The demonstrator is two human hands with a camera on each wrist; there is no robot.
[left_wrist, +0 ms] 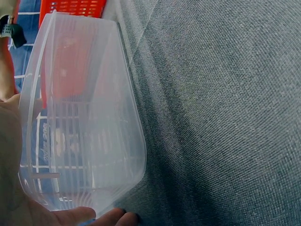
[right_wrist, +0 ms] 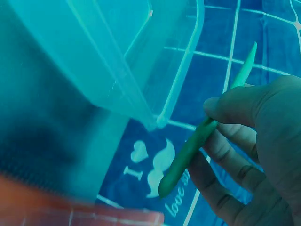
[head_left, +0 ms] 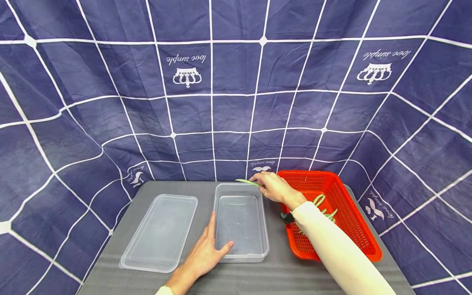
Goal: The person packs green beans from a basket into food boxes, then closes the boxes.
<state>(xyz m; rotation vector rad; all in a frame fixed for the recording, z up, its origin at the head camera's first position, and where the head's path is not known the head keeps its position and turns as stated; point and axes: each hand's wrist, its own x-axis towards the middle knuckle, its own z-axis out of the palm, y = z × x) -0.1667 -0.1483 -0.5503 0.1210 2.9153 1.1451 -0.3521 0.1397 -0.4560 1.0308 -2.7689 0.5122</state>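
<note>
A green bean (right_wrist: pixel 188 153) is pinched between the thumb and fingers of my right hand (head_left: pixel 274 187), over the far right corner of the clear plastic container (head_left: pixel 241 258). The bean lies slantwise, both ends sticking out from the fingertips. My left hand (head_left: pixel 206 250) rests against the container's near left side, fingers straight along the outer wall and thumb over the rim. In the left wrist view the container's clear wall (left_wrist: pixel 108 117) fills the left half, with fingertips (left_wrist: pixel 80 214) at its lower end. More green beans (head_left: pixel 318 200) lie in the red basket (head_left: pixel 354 229), partly hidden by the right forearm.
A translucent flat lid (head_left: pixel 160 233) lies on the grey tabletop (head_left: pixel 147 188) left of the container. The red basket stands at the right. A blue cloth with white lines (head_left: pixel 236 114) hangs behind the table and at both sides.
</note>
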